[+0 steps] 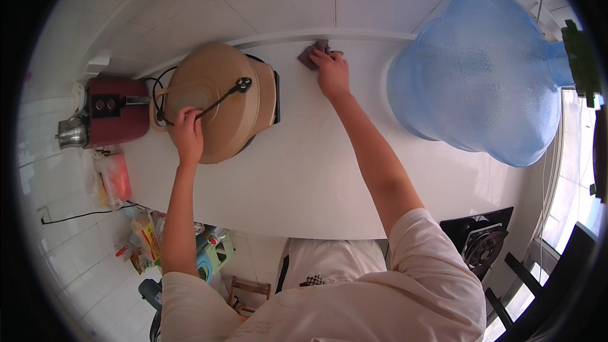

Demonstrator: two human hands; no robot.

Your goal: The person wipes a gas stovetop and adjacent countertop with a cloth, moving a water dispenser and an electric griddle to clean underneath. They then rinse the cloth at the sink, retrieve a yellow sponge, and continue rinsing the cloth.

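Observation:
My right hand [333,73] presses a dark brown cloth [311,56] onto the white countertop [294,175], close to the foot of the tiled wall. To the left, a round beige appliance with a lid and handle [223,133] stands on the counter. My left hand [188,135] is over its lid, with the fingers around a black power cord [216,103]. The plug [243,84] at the cord's end lies over the lid, to the right of that hand.
A large blue water bottle [479,76] stands at the right. A dark red appliance [118,114], a metal pot [72,132] and a pink bagged item [118,178] are at the left. A gas burner [482,247] is at the lower right, and a wooden stool [250,287] below the counter.

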